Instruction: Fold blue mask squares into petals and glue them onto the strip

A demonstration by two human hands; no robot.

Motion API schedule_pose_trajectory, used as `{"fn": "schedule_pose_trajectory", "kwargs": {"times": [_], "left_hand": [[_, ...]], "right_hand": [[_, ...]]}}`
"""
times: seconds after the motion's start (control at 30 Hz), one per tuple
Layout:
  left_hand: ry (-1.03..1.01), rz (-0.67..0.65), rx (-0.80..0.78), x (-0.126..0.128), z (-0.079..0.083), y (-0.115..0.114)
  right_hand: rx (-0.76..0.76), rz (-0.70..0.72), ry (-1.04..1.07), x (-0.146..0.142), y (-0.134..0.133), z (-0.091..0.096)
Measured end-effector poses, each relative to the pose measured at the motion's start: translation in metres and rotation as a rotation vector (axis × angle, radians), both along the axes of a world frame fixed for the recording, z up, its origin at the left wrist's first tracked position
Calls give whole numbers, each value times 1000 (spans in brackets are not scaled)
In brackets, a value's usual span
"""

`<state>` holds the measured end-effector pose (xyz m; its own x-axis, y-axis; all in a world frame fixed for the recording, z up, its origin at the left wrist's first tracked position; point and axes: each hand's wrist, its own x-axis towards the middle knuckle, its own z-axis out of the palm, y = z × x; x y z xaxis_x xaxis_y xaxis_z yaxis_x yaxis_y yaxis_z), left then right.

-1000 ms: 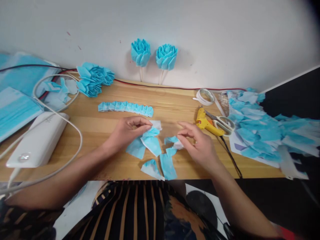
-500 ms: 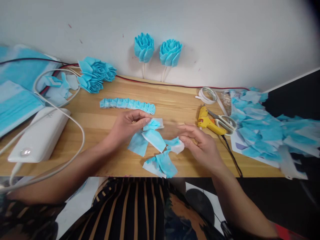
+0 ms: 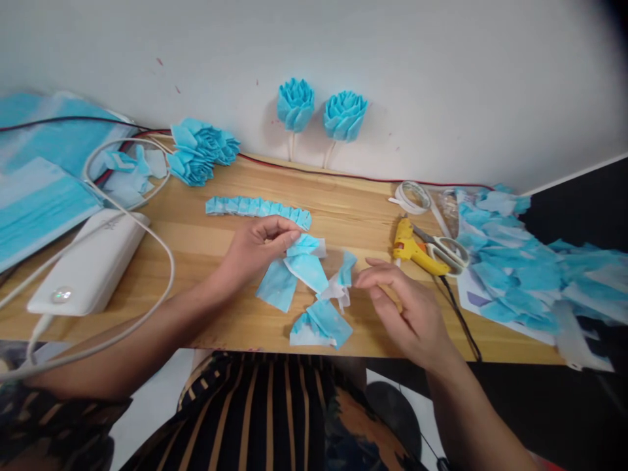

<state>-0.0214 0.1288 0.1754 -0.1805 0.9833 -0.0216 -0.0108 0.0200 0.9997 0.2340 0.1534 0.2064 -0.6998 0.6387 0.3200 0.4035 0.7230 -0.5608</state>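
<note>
My left hand (image 3: 262,248) is closed in a pinch on a folded blue fabric piece (image 3: 307,246), just above the wooden table. My right hand (image 3: 405,304) is open, thumb and fingers apart, to the right of a crumpled blue-and-white fabric piece (image 3: 346,271); whether a fingertip touches that piece I cannot tell. Between the hands lie a blue fabric piece (image 3: 279,288) and another folded piece (image 3: 324,324) near the table edge. Beyond my left hand runs a pleated blue strip (image 3: 255,207).
Two blue fabric flowers (image 3: 296,104) on white sticks lean on the wall. More flowers (image 3: 201,150) lie at the back left, by a white power bank (image 3: 88,268) and cable. To the right are a yellow glue gun (image 3: 417,252), scissors (image 3: 454,255), white tape (image 3: 413,197) and blue scraps (image 3: 510,261).
My right fingers have opened away from the crumpled piece, which now stands more upright to their left. My left hand keeps its pinch. The whole view has shifted slightly.
</note>
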Motion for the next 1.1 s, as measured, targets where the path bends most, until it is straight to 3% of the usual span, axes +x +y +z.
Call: {"fn": "schedule_pose_trajectory", "kwargs": {"times": [0.1,0.23,0.3,0.47,0.7,0.8,1.0,1.1], "left_hand": [[-12,8,-9,0,1,0],[-1,30,3,0,2,0],[-4,35,6,0,1,0],[-20,27,20,2,1,-2],[27,14,81,1,2,-3],[73,28,132,-3,3,-3],[225,-149,183,-4,8,-4],[326,-158,269,-3,9,-3]], "right_hand": [[12,-72,-44,0,0,-1],[206,-148,-119,-1,2,-6],[188,-189,-81,-3,2,-4],[-190,-167,121,-25,0,-2],[-582,-113,267,-68,8,-20],[-498,-144,251,-70,8,-20],[-188,-136,32,-64,4,-15],[-100,-117,-2,-64,4,-15]]}}
